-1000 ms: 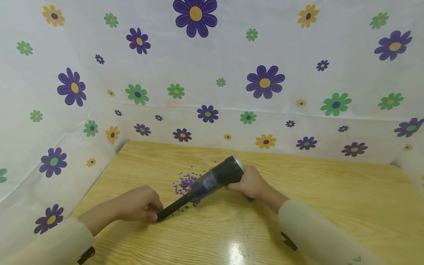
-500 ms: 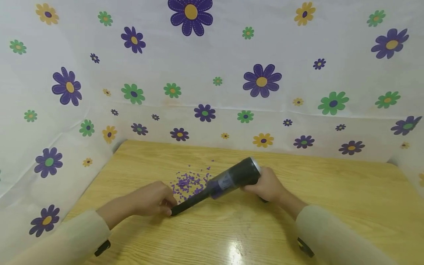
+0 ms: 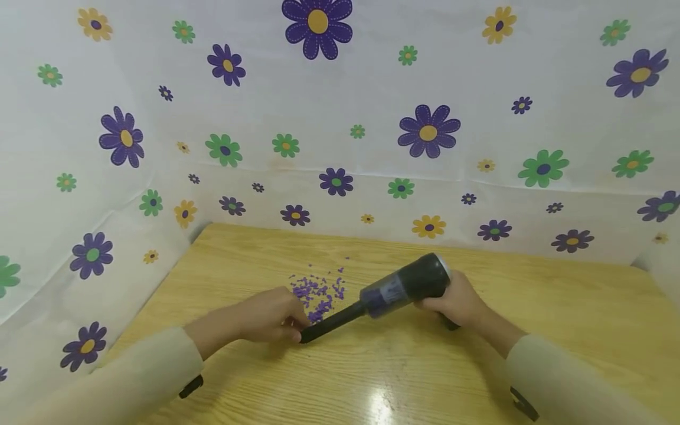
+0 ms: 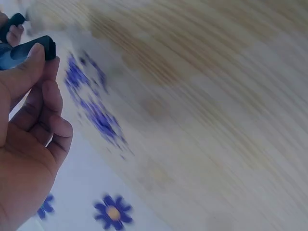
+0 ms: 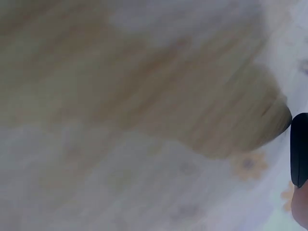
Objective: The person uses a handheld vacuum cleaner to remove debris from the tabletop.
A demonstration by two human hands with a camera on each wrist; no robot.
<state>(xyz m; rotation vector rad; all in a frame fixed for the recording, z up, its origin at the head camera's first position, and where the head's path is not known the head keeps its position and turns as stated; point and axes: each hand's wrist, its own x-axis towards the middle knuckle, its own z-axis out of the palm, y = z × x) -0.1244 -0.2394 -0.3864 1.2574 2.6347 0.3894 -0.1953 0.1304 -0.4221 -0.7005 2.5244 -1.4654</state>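
Note:
A black handheld vacuum cleaner (image 3: 423, 277) with a clear dust cup and a long thin nozzle (image 3: 333, 321) slants across the middle of the head view. My right hand (image 3: 455, 301) grips its handle behind the body. The thumb and fingers of my left hand (image 3: 276, 316) pinch the nozzle's tip, which shows in the left wrist view as a dark tube end (image 4: 49, 48). Small purple bits (image 3: 319, 295) lie scattered on the wooden table just beyond the nozzle. Some purple shows inside the dust cup. The right wrist view catches only a black end of the vacuum (image 5: 299, 149) and a fingertip.
The wooden table (image 3: 558, 330) stretches out on both sides of the vacuum. A white cloth with printed flowers (image 3: 361, 88) hangs behind the table and along its left side. Dark straps (image 3: 191, 386) sit under the pale sleeves.
Both hands have carried the vacuum to the right, off the purple bits it overlapped earlier. More of the pile shows, and its bits lie shifted slightly. The grips are unchanged.

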